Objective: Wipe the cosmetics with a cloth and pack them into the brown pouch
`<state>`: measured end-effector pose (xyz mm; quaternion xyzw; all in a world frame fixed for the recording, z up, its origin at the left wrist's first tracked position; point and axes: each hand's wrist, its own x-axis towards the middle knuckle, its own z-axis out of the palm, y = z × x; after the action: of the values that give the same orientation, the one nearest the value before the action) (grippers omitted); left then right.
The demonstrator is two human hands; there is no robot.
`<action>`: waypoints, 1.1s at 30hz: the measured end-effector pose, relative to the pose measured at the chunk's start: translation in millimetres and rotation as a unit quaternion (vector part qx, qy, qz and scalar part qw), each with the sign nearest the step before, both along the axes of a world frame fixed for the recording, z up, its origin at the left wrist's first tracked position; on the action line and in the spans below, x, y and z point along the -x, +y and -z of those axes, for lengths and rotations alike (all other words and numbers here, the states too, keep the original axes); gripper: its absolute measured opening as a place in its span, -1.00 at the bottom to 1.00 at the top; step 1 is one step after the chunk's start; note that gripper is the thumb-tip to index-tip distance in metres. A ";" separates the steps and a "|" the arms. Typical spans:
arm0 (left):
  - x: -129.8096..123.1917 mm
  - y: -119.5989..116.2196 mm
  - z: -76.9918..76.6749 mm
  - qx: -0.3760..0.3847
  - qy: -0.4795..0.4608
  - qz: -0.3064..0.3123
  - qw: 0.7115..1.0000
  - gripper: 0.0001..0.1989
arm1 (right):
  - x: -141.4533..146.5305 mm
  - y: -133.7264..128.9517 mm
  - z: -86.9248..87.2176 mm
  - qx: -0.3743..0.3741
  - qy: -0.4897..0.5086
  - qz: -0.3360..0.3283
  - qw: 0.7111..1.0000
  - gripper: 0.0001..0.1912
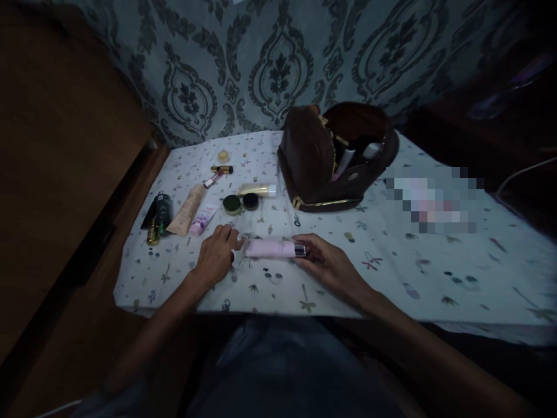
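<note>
A pale pink tube (270, 248) with a silver cap lies crosswise near the front of the table. My right hand (328, 258) grips it by the cap end, thumb and fingers on either side. At the tube's other end is my left hand (217, 255), its fingers curled in. Beside those fingers shows a small whitish piece (237, 258), too unclear to name. Behind the hands lie a dark green round jar (232, 204), a black round jar (250, 201), a gold tube with a white cap (256, 190) and a white-and-pink tube (203, 220).
An unzipped brown cosmetic bag (307, 157) with containers inside stands at the back. To the left lie a beige tube (188, 210), dark green bottle (163, 212), small gold bottle (152, 233) and gold-black lipstick (221, 169). A pixelated patch covers something at right. Patterned cloth (391, 290) covers the table.
</note>
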<state>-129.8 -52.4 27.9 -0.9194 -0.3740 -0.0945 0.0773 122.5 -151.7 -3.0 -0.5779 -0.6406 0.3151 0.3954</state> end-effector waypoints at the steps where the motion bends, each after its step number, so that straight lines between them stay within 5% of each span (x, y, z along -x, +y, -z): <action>1: -9.0 -1.8 -2.9 -0.008 -0.005 -0.004 1.000 -0.78 | -0.1 -0.9 0.7 0.006 0.007 0.003 1.000 -0.66; 4: -43.7 -13.8 -6.7 -0.016 -0.020 0.026 0.999 -0.74 | -0.7 -2.4 2.5 0.012 0.032 0.010 0.999 -0.70; 9: -82.1 -35.2 4.5 0.019 -0.003 0.174 0.985 -0.49 | -3.6 -1.6 3.8 -0.007 0.056 0.003 0.998 -0.78; 16: -33.1 -10.5 12.8 0.021 0.067 0.150 0.986 -0.65 | -1.6 -2.0 0.5 0.046 0.074 0.018 0.996 -0.68; 24: 23.2 12.4 6.4 0.010 0.010 0.115 0.993 -0.69 | -0.9 -2.4 -0.6 0.050 0.116 0.012 0.992 -0.68; 29: 24.3 19.4 18.8 -0.052 -0.030 0.137 0.989 -0.57 | -0.6 -4.0 0.9 0.060 0.185 0.006 0.981 -0.61; 33: -4.9 10.5 22.8 -0.101 -0.016 0.205 0.973 -0.53 | 1.1 -4.7 -2.4 0.062 0.191 0.009 0.980 -0.58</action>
<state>-124.8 -42.0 5.1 -0.9623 -0.1674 -0.1600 0.1426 121.4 -156.4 -0.5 -0.5357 -0.5275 0.4552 0.4771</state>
